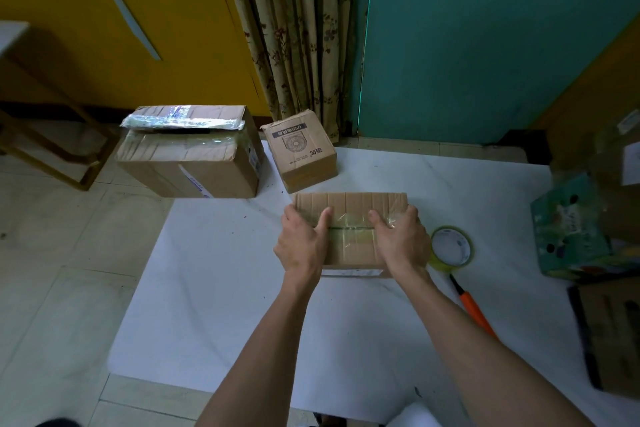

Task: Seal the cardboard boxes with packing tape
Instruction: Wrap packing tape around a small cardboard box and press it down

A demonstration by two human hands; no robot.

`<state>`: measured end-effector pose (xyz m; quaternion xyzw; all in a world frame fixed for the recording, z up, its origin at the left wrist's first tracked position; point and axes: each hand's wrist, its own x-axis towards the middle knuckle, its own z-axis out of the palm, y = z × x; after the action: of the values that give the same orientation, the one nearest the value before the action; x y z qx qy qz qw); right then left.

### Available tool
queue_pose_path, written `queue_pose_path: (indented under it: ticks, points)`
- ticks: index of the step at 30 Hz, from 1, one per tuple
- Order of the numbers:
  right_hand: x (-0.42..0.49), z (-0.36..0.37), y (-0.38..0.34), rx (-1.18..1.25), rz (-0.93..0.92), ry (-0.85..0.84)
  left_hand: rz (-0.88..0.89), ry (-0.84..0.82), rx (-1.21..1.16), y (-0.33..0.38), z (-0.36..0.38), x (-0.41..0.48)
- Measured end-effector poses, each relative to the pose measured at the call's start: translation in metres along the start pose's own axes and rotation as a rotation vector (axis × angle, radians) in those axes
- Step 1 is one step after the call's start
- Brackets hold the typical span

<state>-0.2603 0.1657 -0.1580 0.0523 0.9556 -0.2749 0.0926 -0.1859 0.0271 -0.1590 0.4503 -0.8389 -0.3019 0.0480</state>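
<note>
Nearest me, on the white sheet spread over the floor, an orange-handled tool lay to the right, partly under the right forearm. Further on, both hands held the box in the middle of the sheet. The left hand gripped its left end and the right hand its right end. The fingers curled down over the edges, and both thumbs lay on top beside the clear tape along the centre seam. Just right of the right hand, the roll lay flat on the sheet. Beyond the box stood a small box on the sheet's far edge. To its left a big box stood on the floor, with a glossy taped flap raised. Behind them I saw a flowered curtain and a teal door.
</note>
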Motion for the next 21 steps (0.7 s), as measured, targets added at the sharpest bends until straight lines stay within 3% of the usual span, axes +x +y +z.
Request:
queue_pose_path:
  ticks: [7, 13, 21]
  points:
    - [0.002, -0.003, 0.012, 0.043, -0.102, 0.01, 0.043, 0.107, -0.13, -0.011, -0.004, 0.006]
    - [-0.001, 0.0, 0.025, 0.209, -0.046, -0.025, -0.002, -0.178, -0.098, -0.014, -0.01, 0.004]
    - [0.002, -0.006, 0.018, 0.21, -0.049, 0.033, 0.07, -0.16, -0.092, -0.021, -0.008, 0.012]
